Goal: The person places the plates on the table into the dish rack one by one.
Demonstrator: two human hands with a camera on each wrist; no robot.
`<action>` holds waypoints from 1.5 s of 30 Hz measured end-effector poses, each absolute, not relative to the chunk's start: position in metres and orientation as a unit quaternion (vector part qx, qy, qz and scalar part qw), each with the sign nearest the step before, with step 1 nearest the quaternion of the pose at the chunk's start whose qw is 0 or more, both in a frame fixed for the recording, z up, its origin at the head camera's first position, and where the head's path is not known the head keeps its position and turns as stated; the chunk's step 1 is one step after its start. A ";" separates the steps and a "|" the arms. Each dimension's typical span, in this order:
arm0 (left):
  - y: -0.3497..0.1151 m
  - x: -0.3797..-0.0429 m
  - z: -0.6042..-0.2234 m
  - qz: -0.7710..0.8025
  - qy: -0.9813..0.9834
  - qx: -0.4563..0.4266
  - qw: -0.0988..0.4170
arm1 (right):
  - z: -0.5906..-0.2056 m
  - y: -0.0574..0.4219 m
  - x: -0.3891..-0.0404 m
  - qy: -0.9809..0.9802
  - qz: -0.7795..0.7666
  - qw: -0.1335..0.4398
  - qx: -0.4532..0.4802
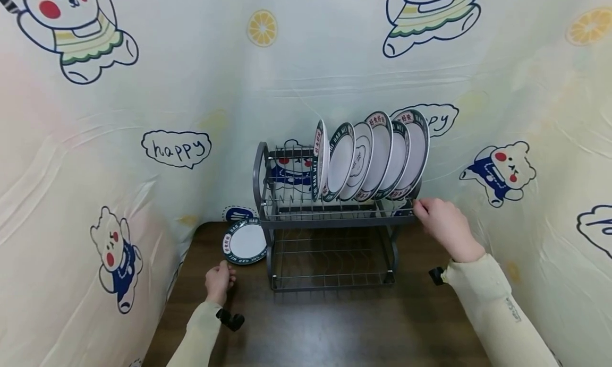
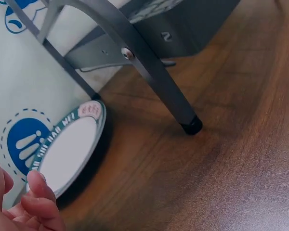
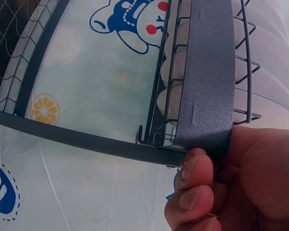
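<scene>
A two-tier dark metal dish rack [image 1: 313, 223] stands on the table, several white plates [image 1: 377, 153] with patterned rims upright in its top tier. My right hand [image 1: 444, 226] grips the rack's front right corner; in the right wrist view, thumb and fingers [image 3: 195, 171] close around the end of the grey rail [image 3: 207, 72]. Another plate [image 1: 247, 242] with a green lettered rim leans beside the rack's left leg. Close to that plate's near edge is my left hand [image 1: 220, 280], its fingers loosely curled with nothing between them and overlapping the rim in the left wrist view.
A brown wooden table [image 1: 311, 324] carries the rack. Pale cloth [image 1: 229, 91] printed with bears and "happy" bubbles hangs behind and along both sides. The rack's lower wire shelf [image 1: 330, 258] sits just above the tabletop, and its black-tipped leg [image 2: 191, 126] stands near the leaning plate.
</scene>
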State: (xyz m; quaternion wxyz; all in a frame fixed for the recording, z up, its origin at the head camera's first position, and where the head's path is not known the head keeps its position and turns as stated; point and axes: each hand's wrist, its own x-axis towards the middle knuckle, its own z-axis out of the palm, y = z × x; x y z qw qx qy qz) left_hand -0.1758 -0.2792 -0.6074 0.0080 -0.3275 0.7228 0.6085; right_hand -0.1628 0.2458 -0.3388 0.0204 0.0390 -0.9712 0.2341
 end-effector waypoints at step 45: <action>-0.285 -0.215 -0.660 0.682 0.656 -0.321 0.049 | -0.345 0.249 -0.168 -0.968 0.241 0.039 0.050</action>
